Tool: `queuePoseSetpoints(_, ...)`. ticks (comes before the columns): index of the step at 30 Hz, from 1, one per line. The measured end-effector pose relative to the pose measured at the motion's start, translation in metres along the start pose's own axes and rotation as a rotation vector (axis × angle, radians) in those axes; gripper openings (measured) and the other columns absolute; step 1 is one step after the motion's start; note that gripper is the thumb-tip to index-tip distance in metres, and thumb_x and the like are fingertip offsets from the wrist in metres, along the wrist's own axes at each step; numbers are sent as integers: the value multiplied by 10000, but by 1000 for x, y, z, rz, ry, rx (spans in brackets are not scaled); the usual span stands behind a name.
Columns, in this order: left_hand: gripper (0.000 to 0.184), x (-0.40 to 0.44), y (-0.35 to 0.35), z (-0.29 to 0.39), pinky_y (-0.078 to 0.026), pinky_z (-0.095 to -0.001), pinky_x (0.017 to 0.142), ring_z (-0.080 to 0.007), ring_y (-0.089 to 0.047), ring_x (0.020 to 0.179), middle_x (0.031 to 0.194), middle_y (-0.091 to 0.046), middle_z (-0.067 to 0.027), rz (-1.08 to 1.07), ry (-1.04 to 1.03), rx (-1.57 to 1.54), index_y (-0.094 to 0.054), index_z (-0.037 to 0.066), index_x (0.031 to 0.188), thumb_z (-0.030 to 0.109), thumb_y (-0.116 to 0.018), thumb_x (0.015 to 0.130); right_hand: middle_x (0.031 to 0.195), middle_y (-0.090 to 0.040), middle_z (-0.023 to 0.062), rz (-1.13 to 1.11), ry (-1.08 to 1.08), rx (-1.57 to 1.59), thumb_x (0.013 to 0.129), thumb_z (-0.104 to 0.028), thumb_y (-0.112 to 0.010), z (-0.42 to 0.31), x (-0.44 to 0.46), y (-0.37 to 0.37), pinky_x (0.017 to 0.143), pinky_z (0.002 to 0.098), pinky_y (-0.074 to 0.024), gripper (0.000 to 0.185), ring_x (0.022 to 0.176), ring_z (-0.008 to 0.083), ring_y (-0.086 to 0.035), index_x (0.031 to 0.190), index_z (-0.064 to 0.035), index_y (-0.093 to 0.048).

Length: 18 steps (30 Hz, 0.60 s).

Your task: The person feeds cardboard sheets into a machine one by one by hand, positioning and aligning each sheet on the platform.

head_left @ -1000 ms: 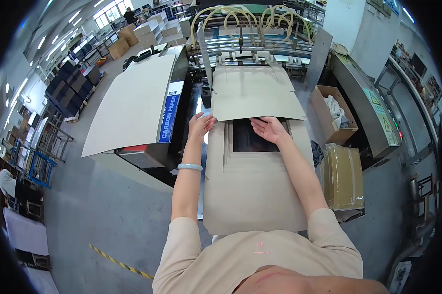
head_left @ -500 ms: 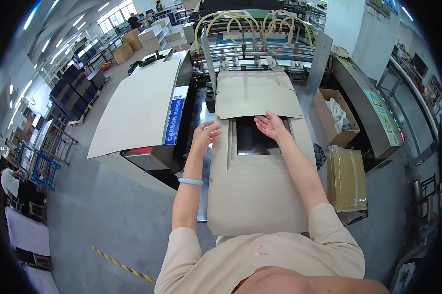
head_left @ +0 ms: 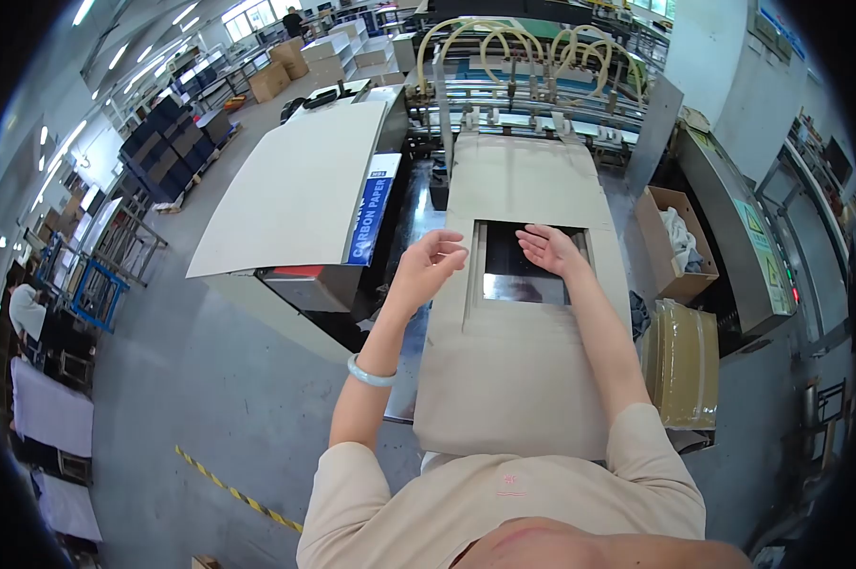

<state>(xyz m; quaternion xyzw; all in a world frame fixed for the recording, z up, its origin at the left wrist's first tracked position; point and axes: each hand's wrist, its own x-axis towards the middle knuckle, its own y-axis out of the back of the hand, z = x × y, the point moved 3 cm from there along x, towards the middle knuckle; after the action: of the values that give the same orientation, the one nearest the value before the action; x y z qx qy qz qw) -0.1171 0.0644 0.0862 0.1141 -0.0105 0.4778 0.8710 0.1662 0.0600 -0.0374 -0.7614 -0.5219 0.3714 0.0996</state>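
Left hand [head_left: 432, 270] and right hand [head_left: 551, 252] stand apart, loosely uncurled, gripping nothing visible, contact unconfirmed, at the opening [head_left: 504, 270] in the boards [head_left: 513, 379] before the machine [head_left: 532, 109]; sound handling calls for light touch and square edges.

Matt beige board [head_left: 513, 389], glossy dark surface [head_left: 500, 261]

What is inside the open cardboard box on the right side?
Inside the cardboard box, crumpled white cloth and darker grey cloth are visible. They hide whatever lies beneath.
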Motion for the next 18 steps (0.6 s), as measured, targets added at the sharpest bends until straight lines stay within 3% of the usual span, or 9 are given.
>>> queuePoseSetpoints(5, 244, -34, 37, 64, -493, -250, 729, -148, -618, 770, 877, -670, -74, 69, -253, 499, -627, 16, 1021, 66, -678, 788, 1060, -634, 112, -48, 71, -368, 877, -238, -577, -14, -44, -4, 683, 275, -514, 358, 858, 189, -618, 1170, -34, -544)
queuePoseSetpoints(8, 290, -41, 80, 78, -489, -281, 806, -194, -617, 857, 925, -666, -65, 192, -286, 636, -635, 36, 1024, 58, -711, 744, 1062, -630, 104, -12, 154, -615, 883, -211, -567, -26, -85, -7, 698, 257, -500, 363, 842, 160, -611, 1197, -31, -536)
queuePoseSetpoints(10, 359, -43, 105, 83, -449, -317, 909, -240, -587, 987, 1013, -658, -61, 251, -462, 941, -646, 57, 1048, 63, -742, 702, 1003, -643, 94, 36, 259, -827, 861, -201, -564, -31, -102, 9, 658, 235, -482, 340, 783, 141, -601, 1160, -39, -576)
queuePoseSetpoints(13, 381, -40, 136, 66, -440, -320, 919, -250, -583, 996, 1048, -654, -44, 140, -298, 978, -647, 60, 1043, 62, -752, 677, 971, -648, 92, 77, 355, -1002, 846, -168, -548, -40, -128, 34, 656, 237, -471, 326, 767, 147, -589, 1134, -22, -592)
queuePoseSetpoints(15, 402, -36, 151, 54, -430, -323, 928, -261, -578, 1005, 1083, -650, -28, 27, -148, 1003, -648, 63, 1037, 60, -762, 651, 927, -654, 79, 261, 609, -1361, 829, -144, -547, -48, -144, 50, 677, 258, -473, 322, 773, 161, -582, 1116, -4, -593)
queuePoseSetpoints(18, 395, -30, 167, 51, -433, -317, 924, -250, -583, 995, 1105, -648, -14, -5, -60, 959, -660, 65, 1032, 62, -764, 651, 937, -648, 80, 298, 616, -1332, 817, -133, -554, -40, -162, 62, 723, 277, -469, 309, 814, 184, -580, 1094, -3, -597)
